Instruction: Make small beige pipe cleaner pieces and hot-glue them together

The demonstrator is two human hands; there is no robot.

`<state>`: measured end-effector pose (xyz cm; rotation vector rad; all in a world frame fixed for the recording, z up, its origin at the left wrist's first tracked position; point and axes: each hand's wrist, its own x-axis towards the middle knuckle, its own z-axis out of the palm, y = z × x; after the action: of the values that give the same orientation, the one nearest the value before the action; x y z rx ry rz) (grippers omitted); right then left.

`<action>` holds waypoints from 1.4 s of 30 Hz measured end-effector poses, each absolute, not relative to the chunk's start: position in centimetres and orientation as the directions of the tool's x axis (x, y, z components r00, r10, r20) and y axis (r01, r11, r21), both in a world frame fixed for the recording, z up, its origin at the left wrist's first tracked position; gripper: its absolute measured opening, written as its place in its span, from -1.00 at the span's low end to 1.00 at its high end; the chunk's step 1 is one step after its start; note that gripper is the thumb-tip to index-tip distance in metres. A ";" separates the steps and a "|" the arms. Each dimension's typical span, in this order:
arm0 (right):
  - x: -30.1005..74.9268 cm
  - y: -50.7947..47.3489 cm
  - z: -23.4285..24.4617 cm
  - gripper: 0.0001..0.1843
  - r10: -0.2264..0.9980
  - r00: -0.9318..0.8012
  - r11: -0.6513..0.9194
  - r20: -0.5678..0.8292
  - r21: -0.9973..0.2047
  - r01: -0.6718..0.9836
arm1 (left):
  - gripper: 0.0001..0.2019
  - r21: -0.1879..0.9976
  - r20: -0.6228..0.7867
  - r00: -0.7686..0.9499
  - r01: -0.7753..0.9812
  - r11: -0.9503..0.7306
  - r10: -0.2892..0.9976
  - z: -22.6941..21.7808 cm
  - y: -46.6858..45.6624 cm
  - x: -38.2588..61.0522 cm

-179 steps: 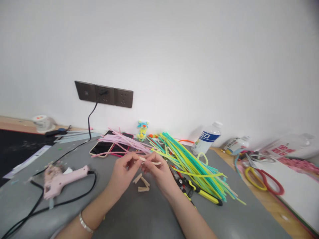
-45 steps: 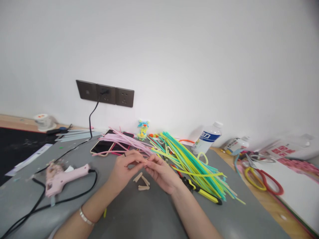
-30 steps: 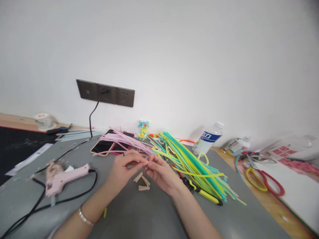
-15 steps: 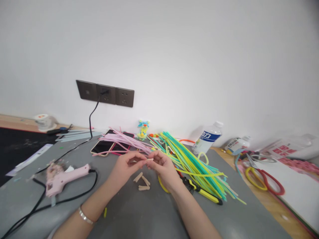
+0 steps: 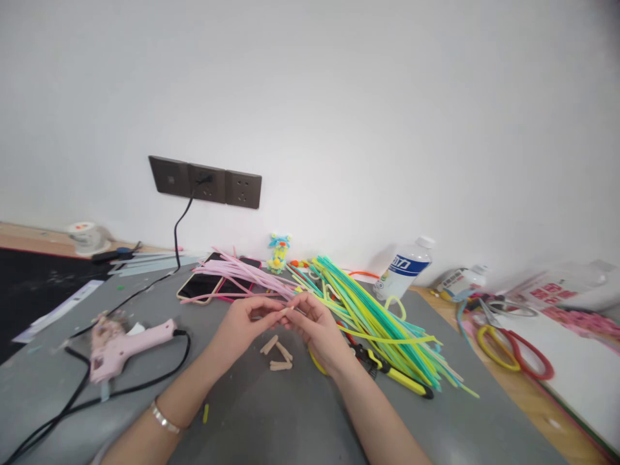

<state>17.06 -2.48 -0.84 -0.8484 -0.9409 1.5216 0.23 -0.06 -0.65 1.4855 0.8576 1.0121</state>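
My left hand [image 5: 252, 321] and my right hand [image 5: 318, 326] meet over the middle of the grey mat, fingertips pinched together. Between them is a small pale beige pipe-cleaner piece [image 5: 287, 309], mostly covered by the fingers. Just below the hands lie several short beige pipe-cleaner pieces [image 5: 281, 365], folded or bent. Behind my left hand are long pink pipe cleaners [image 5: 242, 271] across two phones [image 5: 198, 287]. Beside my right hand spreads a bundle of green and yellow pipe cleaners [image 5: 372, 316], with yellow-and-black pliers [image 5: 397, 376] at its near side.
A pink glue gun [image 5: 126, 352] with a looping black cord lies at left. A small blue-and-yellow figure [image 5: 279, 253] stands by the wall. A bottle [image 5: 404, 268] is behind the bundle. Scissors [image 5: 513, 349] with red and yellow handles rest at right. The mat [image 5: 271, 426] carries a yellow scrap.
Both hands stay in nearly the same place, still pinching the small piece. The fingertips have shifted only slightly, and the things on the mat lie as before.
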 end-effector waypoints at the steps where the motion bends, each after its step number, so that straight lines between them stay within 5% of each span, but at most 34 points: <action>1: 17.1 -2.5 -0.9 -0.69 0.990 -0.136 -0.079 -0.025 -0.908 -0.412 | -0.81 0.989 0.134 0.394 0.009 -0.150 0.909 -0.7 0.0 0.1; 30: 17.1 -2.1 -1.1 -0.65 0.997 -0.054 0.031 0.049 -0.955 -0.294 | -0.83 0.967 0.151 0.401 0.131 -0.220 0.904 -0.2 -0.1 0.1; 42: 18.2 -2.4 0.1 -0.70 0.946 -0.294 -0.260 -0.137 -0.863 -0.433 | -0.86 0.886 0.316 0.481 0.158 -0.435 0.818 0.5 0.0 -0.8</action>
<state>18.18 -2.36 0.09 -0.8433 -0.9020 1.7403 -0.84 -0.01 0.47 1.8818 0.8145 0.9825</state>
